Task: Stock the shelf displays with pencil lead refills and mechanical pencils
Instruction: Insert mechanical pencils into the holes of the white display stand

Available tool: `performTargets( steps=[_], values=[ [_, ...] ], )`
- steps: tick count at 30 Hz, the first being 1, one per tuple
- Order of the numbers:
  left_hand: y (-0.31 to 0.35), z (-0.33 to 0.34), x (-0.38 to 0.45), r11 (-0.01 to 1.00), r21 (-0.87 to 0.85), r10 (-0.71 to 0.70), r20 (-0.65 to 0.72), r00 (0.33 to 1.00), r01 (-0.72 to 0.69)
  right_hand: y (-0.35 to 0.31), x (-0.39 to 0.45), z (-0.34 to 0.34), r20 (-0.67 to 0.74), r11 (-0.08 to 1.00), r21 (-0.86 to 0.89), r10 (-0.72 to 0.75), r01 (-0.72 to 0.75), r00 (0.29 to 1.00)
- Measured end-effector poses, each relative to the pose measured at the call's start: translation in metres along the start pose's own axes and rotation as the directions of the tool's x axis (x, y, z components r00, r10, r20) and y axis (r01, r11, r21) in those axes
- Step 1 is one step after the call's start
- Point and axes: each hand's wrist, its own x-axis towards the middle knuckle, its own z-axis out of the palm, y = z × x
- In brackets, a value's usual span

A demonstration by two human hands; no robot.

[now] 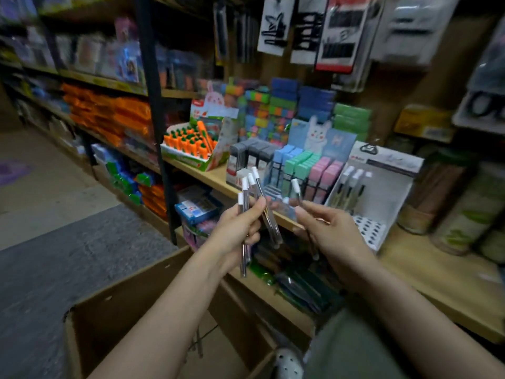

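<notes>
A dim shop aisle. Wooden shelves [213, 177] on dark metal uprights [153, 105] run from the far left to the near right, packed with colourful stationery. Blister-packed goods [338, 34] hang on the back wall at upper right. The floor is pale concrete [41, 170] at far left, with a grey mat [68, 258] nearer. An open cardboard box [131, 305] stands on the floor near the shelves.

we see the long wooden shelf [218, 176] ahead. on it, the box of orange carrot-shaped pens [188, 144] sits left, the white cardboard display stand [382, 192] right, the pastel lead refill cases [308, 170] between them. the open brown cardboard box [114, 310] sits below, before the shelf.
</notes>
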Motion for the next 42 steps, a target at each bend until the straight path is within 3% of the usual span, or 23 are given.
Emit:
performTargets(
  steps=[2, 5, 9, 15, 20, 28, 36, 42],
  values=[
    [-0.007, 0.015, 0.004, 0.999, -0.02, -0.027, 0.003, 1.0, 0.027, -0.006, 0.0, -0.028, -0.123, 0.993, -0.086, -0.095, 0.085, 0.988],
    [-0.014, 0.043, 0.01, 0.996, -0.052, -0.072, 0.0, 0.997, 0.072, -0.012, 0.005, -0.061, -0.2, 0.981, -0.166, -0.138, 0.106, 0.97],
    [-0.004, 0.084, 0.019, 0.992, -0.096, -0.083, -0.044, 0.996, 0.078, -0.019, 0.01, -0.095, -0.205, 0.955, -0.269, -0.182, 0.123, 0.962],
    [0.02, 0.131, 0.031, 0.975, -0.216, -0.084, -0.135, 0.987, 0.054, -0.029, 0.028, -0.124, -0.2, 0.825, -0.53, -0.343, 0.193, 0.918],
    [-0.011, 0.13, 0.031, 0.976, -0.215, -0.081, -0.153, 0.985, 0.047, -0.023, 0.036, -0.127, -0.193, 0.728, -0.632, -0.481, 0.267, 0.855],
    [-0.055, 0.092, 0.03, 0.994, -0.092, -0.067, -0.125, 0.99, 0.056, 0.007, 0.051, -0.114, -0.215, 0.676, -0.669, -0.574, 0.309, 0.79],
    [-0.058, 0.083, 0.04, 0.981, -0.177, -0.09, -0.085, 0.992, 0.074, 0.025, 0.055, -0.111, -0.263, 0.719, -0.632, -0.55, 0.289, 0.792],
    [-0.059, 0.09, 0.04, 0.977, -0.188, -0.115, -0.075, 0.991, 0.099, 0.025, 0.059, -0.109, -0.253, 0.684, -0.687, -0.543, 0.247, 0.801]
  ],
)
